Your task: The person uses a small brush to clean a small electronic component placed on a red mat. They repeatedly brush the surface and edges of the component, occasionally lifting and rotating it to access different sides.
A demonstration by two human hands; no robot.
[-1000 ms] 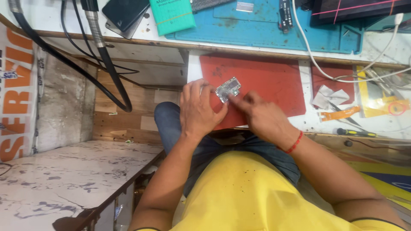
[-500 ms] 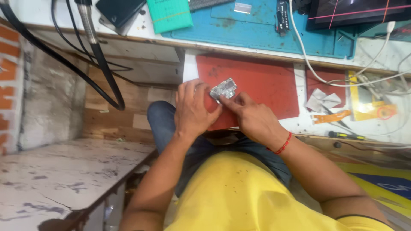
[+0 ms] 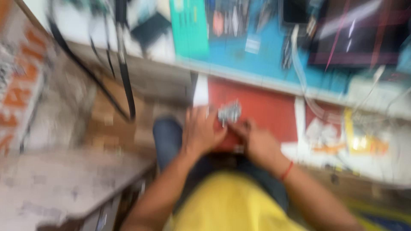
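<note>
At my far left I see a white sign with large orange lettering, blurred. A flat teal package stands on the worktop's far edge. A dark screen with pink streaks fills the upper right.

Single head cam only, so we have no second view and no overlap to report. We look steeply down from above the wearer's chest: yellow shirt fills 6 o'clock, forearms run up toward centre. Left hand and right hand sit just above centre, close range. Worktop runs across from 12 to 3 o'clock, tilted, dropping toward the right. A grey slab sits at 8 o'clock, black cables at 11 o'clock. Frame is heavily motion-blurred, so we can't resolve fine detail.
</note>
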